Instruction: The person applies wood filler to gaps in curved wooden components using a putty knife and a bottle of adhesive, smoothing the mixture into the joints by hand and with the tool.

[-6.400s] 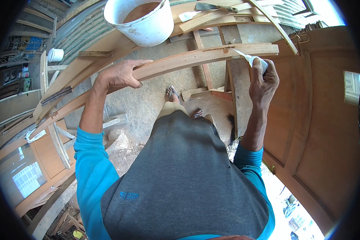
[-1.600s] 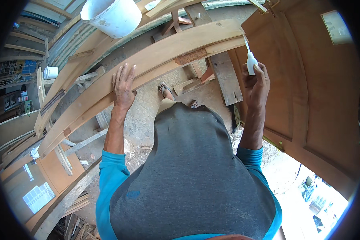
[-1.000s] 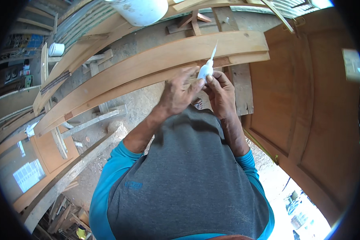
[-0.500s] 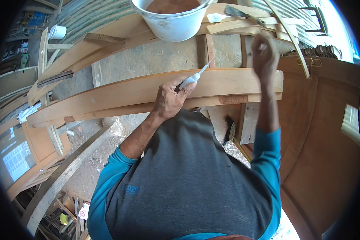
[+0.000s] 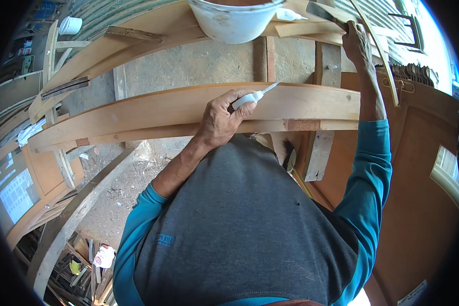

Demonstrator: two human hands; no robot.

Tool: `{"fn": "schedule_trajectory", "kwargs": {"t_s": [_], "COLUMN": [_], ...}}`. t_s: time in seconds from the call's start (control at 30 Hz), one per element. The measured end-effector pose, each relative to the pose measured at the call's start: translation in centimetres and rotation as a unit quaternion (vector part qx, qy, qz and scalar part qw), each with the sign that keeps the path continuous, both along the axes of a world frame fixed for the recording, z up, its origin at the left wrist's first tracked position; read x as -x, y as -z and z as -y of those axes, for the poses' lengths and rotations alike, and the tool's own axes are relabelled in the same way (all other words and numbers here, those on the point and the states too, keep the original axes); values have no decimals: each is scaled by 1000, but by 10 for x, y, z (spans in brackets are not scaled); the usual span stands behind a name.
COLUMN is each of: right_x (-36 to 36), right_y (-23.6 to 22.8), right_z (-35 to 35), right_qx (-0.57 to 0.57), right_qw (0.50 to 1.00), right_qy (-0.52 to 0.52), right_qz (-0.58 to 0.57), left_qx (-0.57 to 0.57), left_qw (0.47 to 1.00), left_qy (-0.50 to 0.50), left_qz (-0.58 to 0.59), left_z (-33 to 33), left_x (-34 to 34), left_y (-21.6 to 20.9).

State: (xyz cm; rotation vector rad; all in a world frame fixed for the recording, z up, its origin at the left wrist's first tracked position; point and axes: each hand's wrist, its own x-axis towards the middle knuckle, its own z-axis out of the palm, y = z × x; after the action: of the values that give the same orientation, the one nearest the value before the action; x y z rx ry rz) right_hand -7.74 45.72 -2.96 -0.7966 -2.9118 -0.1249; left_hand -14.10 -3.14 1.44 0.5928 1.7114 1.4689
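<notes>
My left hand [image 5: 218,120] is closed round a small white squeeze bottle [image 5: 247,99] with a long thin nozzle. It holds the bottle over a long pale wooden board [image 5: 311,102], the nozzle pointing up and to the right. Far off at the upper right, my right hand [image 5: 358,46] has its fingers round the handle of a putty knife [image 5: 320,11]. The knife's flat blade points left, above some wood strips; the fingers partly hide its handle. Another small white bottle [image 5: 289,15] lies left of the blade.
A white bucket [image 5: 234,23] stands on the far planks. A thin wood strip [image 5: 377,48] slants down near my right hand. Brown panelled doors [image 5: 418,168] lean at the right. Timber beams [image 5: 81,219] and scraps fill the lower left.
My right hand has moved up and to the right, from above the board to the putty knife, and has taken hold of its handle. My left hand still holds the bottle, its nozzle tilted lower.
</notes>
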Motion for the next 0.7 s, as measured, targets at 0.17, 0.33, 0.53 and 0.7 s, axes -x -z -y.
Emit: {"fn": "schedule_trajectory", "kwargs": {"t_s": [0.17,0.33,0.53,0.7], "right_x": [-79,-215,-359,-415], "right_y": [-32,-107,-118,-77], "right_z": [33,160,238,277], "right_qx": [35,223,323,394], "right_qw": [986,923,852,794], "right_qy": [5,84,129,212], "right_qz": [-165,-301,-391,-411], "left_qx": [-33,55,119,152], "left_qw": [996,984,969,961], "left_qy": [62,168,214,222], "left_qz": [-62,37,-43,-71], "left_z": [-2,3,-9,-14], "left_x": [-52,-144,-216,-235], "left_y": [0,11,46,56]}}
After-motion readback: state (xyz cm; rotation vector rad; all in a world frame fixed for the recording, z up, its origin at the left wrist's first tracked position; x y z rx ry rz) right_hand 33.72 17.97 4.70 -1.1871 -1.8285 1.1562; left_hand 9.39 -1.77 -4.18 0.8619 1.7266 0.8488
